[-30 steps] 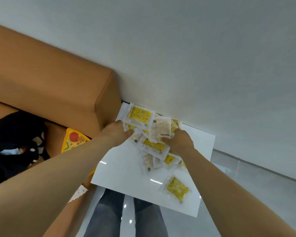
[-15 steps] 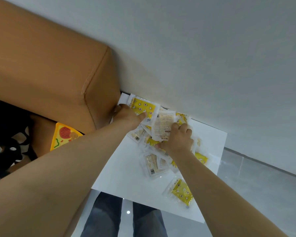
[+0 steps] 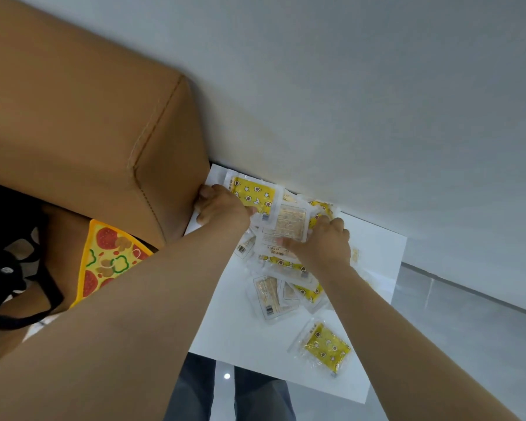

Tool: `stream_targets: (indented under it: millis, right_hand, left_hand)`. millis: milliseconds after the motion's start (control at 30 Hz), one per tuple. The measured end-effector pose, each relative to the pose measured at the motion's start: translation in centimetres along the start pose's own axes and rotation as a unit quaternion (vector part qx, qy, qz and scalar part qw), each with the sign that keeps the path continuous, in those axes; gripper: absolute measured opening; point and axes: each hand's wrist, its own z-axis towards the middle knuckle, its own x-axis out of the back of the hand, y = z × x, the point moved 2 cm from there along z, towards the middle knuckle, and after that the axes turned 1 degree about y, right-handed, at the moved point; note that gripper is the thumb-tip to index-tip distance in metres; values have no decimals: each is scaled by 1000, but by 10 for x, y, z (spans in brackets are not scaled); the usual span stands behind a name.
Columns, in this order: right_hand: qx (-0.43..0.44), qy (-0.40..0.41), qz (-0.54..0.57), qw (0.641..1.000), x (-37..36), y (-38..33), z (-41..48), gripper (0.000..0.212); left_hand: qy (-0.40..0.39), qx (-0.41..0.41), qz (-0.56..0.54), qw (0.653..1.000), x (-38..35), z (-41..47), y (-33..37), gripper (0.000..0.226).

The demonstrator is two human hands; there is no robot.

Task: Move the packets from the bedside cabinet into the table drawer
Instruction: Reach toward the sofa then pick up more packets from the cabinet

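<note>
Several packets (image 3: 286, 226) lie heaped at the back of the white bedside cabinet (image 3: 225, 317), close against the wall (image 3: 377, 101). The left hand (image 3: 222, 208) curls round a yellow starred packet (image 3: 252, 192) at the back corner. The right hand (image 3: 322, 241) bends its fingers over the heap, pinching a pale-labelled one. Best to draw both hands together and lift the slippery film as one stack. One stray packet (image 3: 325, 347) sits apart near the front edge. A brown padded headboard (image 3: 104, 132) crowds the left hand, with a pizza-slice cushion (image 3: 110, 262) beside it. No drawer is in view.
</note>
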Motion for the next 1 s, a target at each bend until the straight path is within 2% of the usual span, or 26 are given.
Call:
stream_targets:
  millis: [133,333,567,667,767,900,1000]
  right_hand:
    - [-37,-9,-41,998,-10,-6,3,112]
    - [17,1,-25,1000,-7,-3,2,81]
    - [1,-59,-67,996,-13,-3,0,81]
    - [10,-65,-78,995,-11,-3,0,68]
    - [8,-67,-59,996,-7,2,-3,56]
    - [-34,-121,-33,992,0,8,-7,54]
    - [-42,-151,-5,988,-2,11,-7,41]
  left_hand:
    - [9,-16,11,1000,-1,4,0,90]
    - [-6,-39,1,999,0,6,-3,81]
    - [-28,-98,46,994,10,3,-16,67]
    - [-55,-116,18,992,13,1,-23,54]
    - [-66,-122,-13,990,13,-2,-33,52]
    - [-89,-125,-48,987,10,-4,-48,45]
    - [-120,-125,-76,982,8,-5,-53,35]
